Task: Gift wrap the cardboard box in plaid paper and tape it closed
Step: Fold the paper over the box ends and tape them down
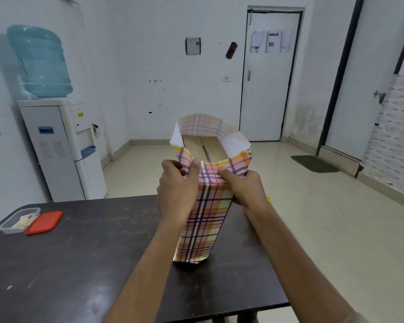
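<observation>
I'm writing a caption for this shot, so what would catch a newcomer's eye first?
The tall cardboard box standing upright mid-table, sleeved in pink and yellow plaid paper, its top end open. The left hand and right hand pinch the near paper edge at that end. On the dark table, far left, a clear container sits beside its red lid; a water dispenser stands behind.

The wrapping paper [205, 217] is plaid: pink, yellow and white crossed by dark purple lines, its inner side white. The cardboard box [203, 148] shows brown. The bench [79, 264] is near black. A lid [44, 222] is red, the water bottle [41, 62] pale blue.
</observation>
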